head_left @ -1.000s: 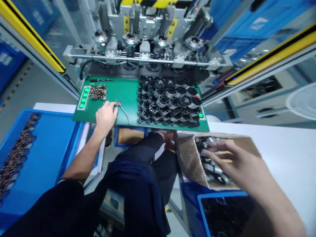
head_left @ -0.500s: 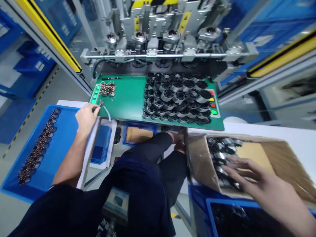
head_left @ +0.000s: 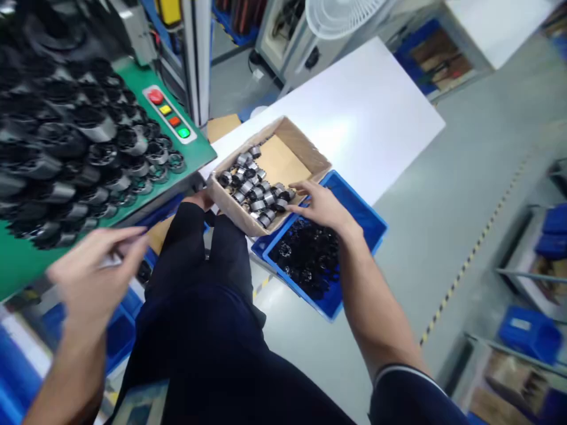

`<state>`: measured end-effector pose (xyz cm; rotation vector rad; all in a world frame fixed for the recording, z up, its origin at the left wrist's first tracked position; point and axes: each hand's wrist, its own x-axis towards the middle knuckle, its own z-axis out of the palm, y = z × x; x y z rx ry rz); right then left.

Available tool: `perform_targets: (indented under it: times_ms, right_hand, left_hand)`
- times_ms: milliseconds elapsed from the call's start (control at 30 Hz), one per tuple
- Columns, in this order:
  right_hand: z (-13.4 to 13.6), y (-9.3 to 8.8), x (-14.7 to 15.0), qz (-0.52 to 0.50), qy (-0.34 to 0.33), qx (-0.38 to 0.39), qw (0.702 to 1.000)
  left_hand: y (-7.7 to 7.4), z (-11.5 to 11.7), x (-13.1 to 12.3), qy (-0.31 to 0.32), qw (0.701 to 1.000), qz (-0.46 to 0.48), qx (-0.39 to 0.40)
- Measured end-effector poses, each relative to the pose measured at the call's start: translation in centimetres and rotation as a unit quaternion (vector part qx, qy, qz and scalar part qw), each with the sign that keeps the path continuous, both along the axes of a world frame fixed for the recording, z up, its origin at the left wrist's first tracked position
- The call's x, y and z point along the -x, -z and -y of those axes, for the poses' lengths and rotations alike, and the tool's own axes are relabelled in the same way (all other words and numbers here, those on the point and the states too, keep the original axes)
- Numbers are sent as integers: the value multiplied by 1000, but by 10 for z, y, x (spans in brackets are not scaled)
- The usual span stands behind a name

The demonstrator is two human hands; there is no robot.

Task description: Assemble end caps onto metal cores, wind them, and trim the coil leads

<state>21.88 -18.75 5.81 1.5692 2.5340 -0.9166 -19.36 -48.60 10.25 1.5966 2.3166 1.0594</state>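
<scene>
Stator cores (head_left: 100, 131) are stacked on the green bench (head_left: 18, 270), others left in the carton (head_left: 231, 209) beside the spread right hand (head_left: 325, 204); the left hand (head_left: 95, 271) is too blurred to judge.

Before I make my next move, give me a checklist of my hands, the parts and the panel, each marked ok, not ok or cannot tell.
1. Right hand at the cardboard box: ok, fingertips by the metal rings.
2. Right hand gripping a ring: cannot tell, contact is unclear.
3. Left hand free: cannot tell, too blurred.
4. Box open from above: ok, rings in plain view.
5. Stacked parts on the green worktop all seated squarely: cannot tell, partly blurred.
6. Green button lit: ok.
</scene>
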Motion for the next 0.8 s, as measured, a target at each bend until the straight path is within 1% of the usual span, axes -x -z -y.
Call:
perform_targets:
  times_ms: [33,67,100,167,233,267,300,333,400,467,500,533,567,600,633,667,733,800]
  right_hand:
    - [-4,7,1,3,-14,2,1000]
    - [-8,13,2,7,-26,5,1000]
    - [-14,18,2,12,-37,10,999]
    - [-26,23,0,25,-49,24,998]
    - [-39,26,-3,39,-52,40,997]
    - [-43,26,-4,45,-54,48,996]
    - [-46,27,-4,50,-55,54,996]
    - [-47,28,-4,56,-54,55,995]
    - [-44,30,0,66,-42,40,996]
    - [-38,31,6,71,-23,14,997]
    - [-35,31,9,72,-18,5,997]
    - [-33,31,12,75,-16,2,997]
    - [-31,31,15,80,-16,4,997]
    - [-31,30,17,86,-19,8,996]
    - [-32,28,18,93,-21,12,995]
    - [-35,26,18,97,-22,14,995]
    - [-43,23,15,94,-18,8,995]
    - [-58,22,11,88,-1,-5,996]
  left_hand:
    - [11,-29,-18,59,998,-3,-9]
    - [22,-61,-36,126,992,2,5]
    - [33,-94,-54,208,978,-2,21]
    - [50,-159,-91,330,942,-41,57]
    - [64,-213,-126,407,900,-112,108]
    - [69,-234,-141,432,878,-153,134]
    - [73,-250,-153,451,858,-189,159]
    - [76,-260,-162,464,839,-219,180]
    - [78,-271,-170,484,810,-250,216]
    - [72,-274,-168,502,797,-239,234]
    - [68,-277,-164,505,800,-224,233]
    - [64,-281,-159,499,810,-208,226]
    - [62,-289,-155,485,826,-193,211]
    - [63,-300,-151,464,846,-181,191]
    - [68,-314,-149,440,866,-169,169]
    - [77,-330,-149,418,882,-158,149]
    - [106,-365,-153,403,899,-119,122]
    - [138,-391,-158,430,886,-94,144]
